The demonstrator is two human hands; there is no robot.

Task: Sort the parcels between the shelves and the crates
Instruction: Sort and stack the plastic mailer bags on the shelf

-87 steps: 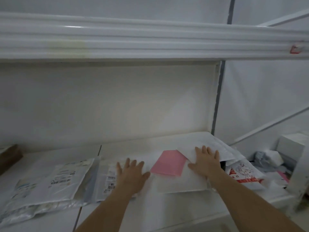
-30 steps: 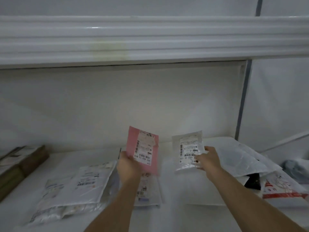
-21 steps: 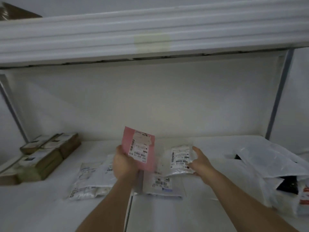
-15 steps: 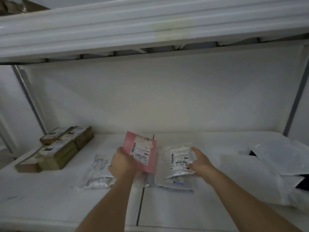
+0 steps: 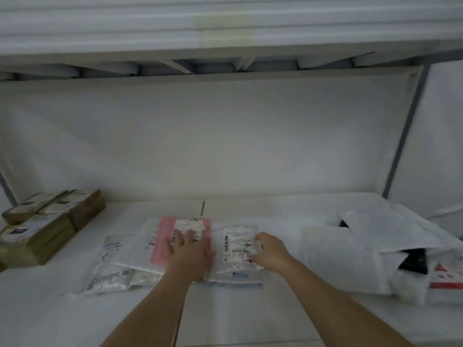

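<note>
A pink parcel (image 5: 166,236) with a white label lies flat on the white shelf (image 5: 250,316), on top of clear plastic parcels (image 5: 120,261). My left hand (image 5: 189,252) rests flat on it with the fingers spread. Just to the right lies a small white labelled parcel (image 5: 236,246) on another flat bag. My right hand (image 5: 269,251) holds that parcel's right edge with curled fingers.
Brown cardboard boxes (image 5: 45,221) are stacked at the shelf's left end. A heap of white mailer bags (image 5: 375,236), with a black one and a red-printed one (image 5: 446,274), fills the right end. An upper shelf (image 5: 225,33) overhangs close above.
Both hands have lowered the pink parcel and the white parcel from upright in the air onto the shelf. My left hand has flattened on the pink one.
</note>
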